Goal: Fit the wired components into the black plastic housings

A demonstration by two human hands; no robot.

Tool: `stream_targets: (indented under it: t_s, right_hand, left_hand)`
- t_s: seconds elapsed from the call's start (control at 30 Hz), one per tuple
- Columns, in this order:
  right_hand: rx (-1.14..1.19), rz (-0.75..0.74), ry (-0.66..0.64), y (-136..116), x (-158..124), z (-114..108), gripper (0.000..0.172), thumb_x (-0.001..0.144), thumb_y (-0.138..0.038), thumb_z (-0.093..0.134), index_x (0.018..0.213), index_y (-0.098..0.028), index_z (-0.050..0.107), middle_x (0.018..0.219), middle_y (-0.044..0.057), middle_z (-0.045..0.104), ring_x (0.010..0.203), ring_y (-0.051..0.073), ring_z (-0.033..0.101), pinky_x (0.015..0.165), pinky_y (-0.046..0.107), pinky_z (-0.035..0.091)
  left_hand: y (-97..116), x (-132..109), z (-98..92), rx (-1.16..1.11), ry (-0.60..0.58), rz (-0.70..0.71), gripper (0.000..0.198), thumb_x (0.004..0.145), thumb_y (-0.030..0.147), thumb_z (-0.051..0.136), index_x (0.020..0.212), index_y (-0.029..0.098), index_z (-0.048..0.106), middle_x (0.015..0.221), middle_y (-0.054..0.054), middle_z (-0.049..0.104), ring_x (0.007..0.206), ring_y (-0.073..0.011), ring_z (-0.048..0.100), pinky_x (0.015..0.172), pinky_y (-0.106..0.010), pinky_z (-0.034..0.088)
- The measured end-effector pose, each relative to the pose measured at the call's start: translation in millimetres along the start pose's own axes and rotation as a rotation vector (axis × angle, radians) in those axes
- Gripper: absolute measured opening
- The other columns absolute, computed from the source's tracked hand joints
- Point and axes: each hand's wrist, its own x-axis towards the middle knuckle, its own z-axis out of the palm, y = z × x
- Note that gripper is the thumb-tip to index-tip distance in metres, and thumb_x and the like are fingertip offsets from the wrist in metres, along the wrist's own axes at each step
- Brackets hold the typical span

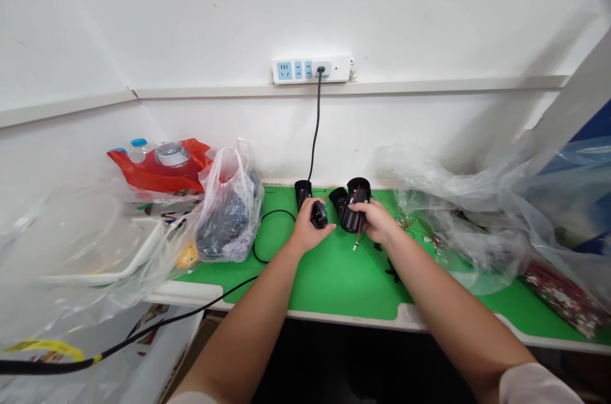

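Observation:
My left hand (309, 227) is closed around a small black rounded part (319, 215) with a glossy face. In my right hand (377, 221) is a black cylindrical housing (352, 216), gripped from its right side. A thin red wire (359, 232) with a small white connector hangs from this housing. Just left of it, another black housing (338, 199) rests on the green mat (334, 283). Behind my left hand stands a further black cylindrical piece (302, 189), partly hidden by the fingers.
A white power strip (311, 70) on the wall has a black cable (315, 137) plugged in. On the left are a red bag (157, 178) with bottles and a clear plastic bag (229, 219). Loose wires (408, 224) and crumpled plastic sheeting (468, 207) lie on the right.

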Motion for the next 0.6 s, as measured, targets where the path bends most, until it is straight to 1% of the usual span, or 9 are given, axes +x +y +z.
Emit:
stream_targets:
  t_s: [0.07,0.1,0.2,0.3,0.37,0.43,0.5,0.57,0.6]
  right_hand:
    - [0.014,0.09,-0.035,-1,3,-4,0.019,0.062,-0.011,0.063,0.081,-0.014,0.06,0.066,0.003,0.066,0.056,0.017,0.061,0.054,0.03,0.051]
    - [0.009,0.118,-0.048,-1,4,-6,0.018,0.063,-0.01,0.061,0.08,-0.014,0.059,0.065,0.004,0.067,0.056,0.017,0.061,0.054,0.031,0.052]
    - [-0.026,0.145,-0.085,-4,2,-8,0.018,0.064,-0.008,0.059,0.081,-0.013,0.059,0.065,0.004,0.067,0.055,0.018,0.062,0.056,0.032,0.053]
    - [-0.011,0.168,-0.116,-12,-5,-8,0.016,0.067,-0.009,0.056,0.083,-0.013,0.057,0.065,0.005,0.066,0.056,0.017,0.062,0.055,0.031,0.052]
    - [0.028,0.198,-0.135,-21,-9,-10,0.013,0.072,-0.015,0.054,0.085,-0.014,0.056,0.064,0.005,0.066,0.056,0.018,0.062,0.056,0.032,0.052]
    - [0.06,0.211,-0.136,-30,-12,-14,0.011,0.076,-0.02,0.051,0.084,-0.015,0.055,0.062,0.005,0.065,0.056,0.018,0.061,0.055,0.034,0.052]
    - [0.07,0.207,-0.112,-37,-12,-18,0.01,0.077,-0.023,0.05,0.081,-0.015,0.054,0.059,0.004,0.063,0.053,0.018,0.06,0.053,0.033,0.052]
    - [0.076,0.205,-0.071,-39,-11,-21,0.01,0.077,-0.024,0.05,0.08,-0.015,0.055,0.058,0.003,0.063,0.05,0.016,0.059,0.05,0.029,0.05]
    - [0.085,0.201,-0.054,-39,-10,-21,0.011,0.077,-0.024,0.051,0.08,-0.014,0.055,0.058,0.003,0.063,0.049,0.015,0.058,0.048,0.028,0.049]
  left_hand:
    - [-5,0,-0.7,0.141,-0.086,0.119,0.05,0.055,0.029,0.077,0.097,0.02,0.05,0.107,-0.007,0.048,0.107,-0.0237,0.047,0.097,-0.041,0.036]
    - [-7,0,-0.6,0.196,-0.107,0.136,0.052,0.054,0.031,0.078,0.097,0.02,0.049,0.109,-0.007,0.045,0.109,-0.0243,0.045,0.099,-0.042,0.035]
    - [-13,-3,-0.3,0.329,-0.12,0.082,0.065,0.047,0.042,0.082,0.098,0.021,0.049,0.113,-0.008,0.039,0.114,-0.0262,0.04,0.101,-0.044,0.033]
    - [-10,-5,-3.6,0.419,-0.137,0.028,0.071,0.04,0.052,0.081,0.097,0.022,0.052,0.116,-0.009,0.036,0.117,-0.0281,0.038,0.102,-0.044,0.033]
    - [-5,-6,-8.3,0.457,-0.185,0.014,0.073,0.038,0.057,0.08,0.097,0.023,0.055,0.121,-0.009,0.033,0.121,-0.0302,0.034,0.103,-0.045,0.031]
    - [0,-7,-13.9,0.476,-0.265,0.002,0.076,0.037,0.06,0.079,0.1,0.024,0.056,0.128,-0.01,0.028,0.126,-0.033,0.028,0.105,-0.048,0.028]
    - [2,-7,-18.6,0.479,-0.335,-0.013,0.072,0.041,0.06,0.077,0.101,0.025,0.059,0.134,-0.009,0.025,0.13,-0.0345,0.023,0.107,-0.05,0.025]
    - [3,-7,-21.2,0.477,-0.358,-0.02,0.054,0.055,0.058,0.072,0.098,0.026,0.062,0.134,-0.008,0.028,0.131,-0.0332,0.023,0.108,-0.05,0.024]
    - [2,-6,-21.5,0.476,-0.347,-0.018,0.045,0.063,0.055,0.068,0.096,0.025,0.063,0.133,-0.008,0.031,0.13,-0.0318,0.025,0.108,-0.049,0.024]
